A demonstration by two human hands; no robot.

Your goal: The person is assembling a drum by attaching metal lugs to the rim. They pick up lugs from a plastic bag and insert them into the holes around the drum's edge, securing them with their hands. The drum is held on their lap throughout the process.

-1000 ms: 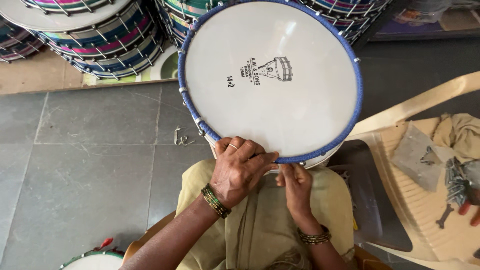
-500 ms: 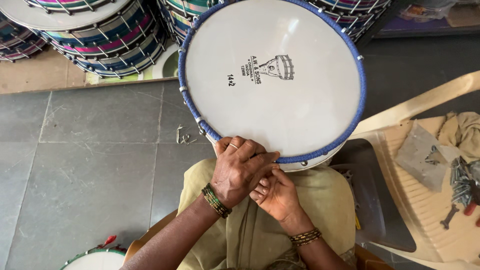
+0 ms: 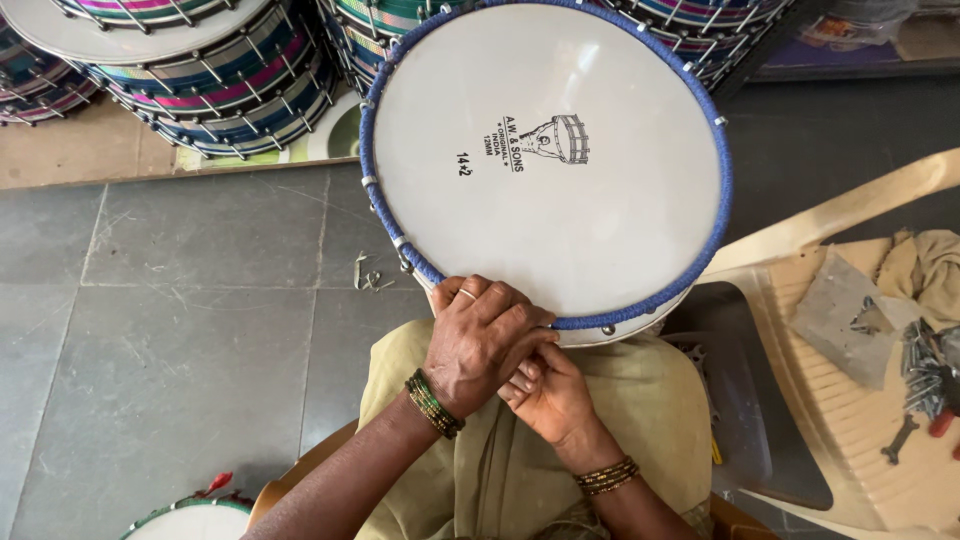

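Drum [image 3: 545, 160], white-skinned and blue-rimmed, rests on our lap in the head view, left hand [image 3: 482, 340] curled closed over its near rim, right hand [image 3: 548, 392] pinching beneath it, seemingly mid-fitting at the rim; next needs firm bracing.

The big white drum [image 3: 545, 165] is hogging the whole middle, sitting right over the lap with both hands tucked under its near rim. The grey floor [image 3: 190, 350] on the left is staying wide open, but stacked drums [image 3: 190, 80] are blocking the back and a cluttered plastic chair [image 3: 860, 330] is crowding the right.
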